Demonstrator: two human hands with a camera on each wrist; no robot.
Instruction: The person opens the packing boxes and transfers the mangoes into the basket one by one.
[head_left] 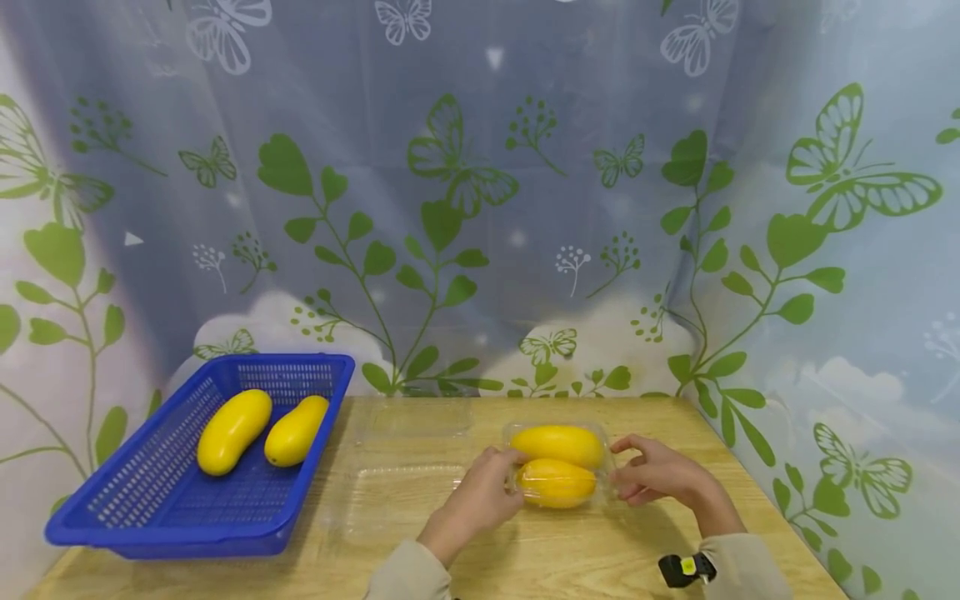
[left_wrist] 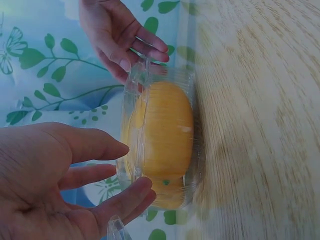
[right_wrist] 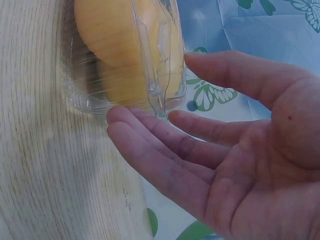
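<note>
A clear plastic clamshell box (left_wrist: 137, 165) stands on the table with its lid down over two yellow oblong fruits, which look like mangoes. One fruit (head_left: 558, 444) lies at the back, the other (head_left: 557, 485) at the front. At the box's left end is my left hand (head_left: 483, 496), thumb and fingers spread about the rim and touching it or very close. My right hand (head_left: 660, 473) is at the right end, fingers loosely extended; in the right wrist view its fingertips are beside the box's rim and corner. Neither hand is curled round the box.
A blue plastic basket (head_left: 187, 537) on the left holds two more yellow fruits (head_left: 234, 432). Between it and my left hand lies an opened, clear plastic box (head_left: 405, 475). A patterned curtain (head_left: 480, 275) hangs behind the wooden table (head_left: 570, 558) and along its sides.
</note>
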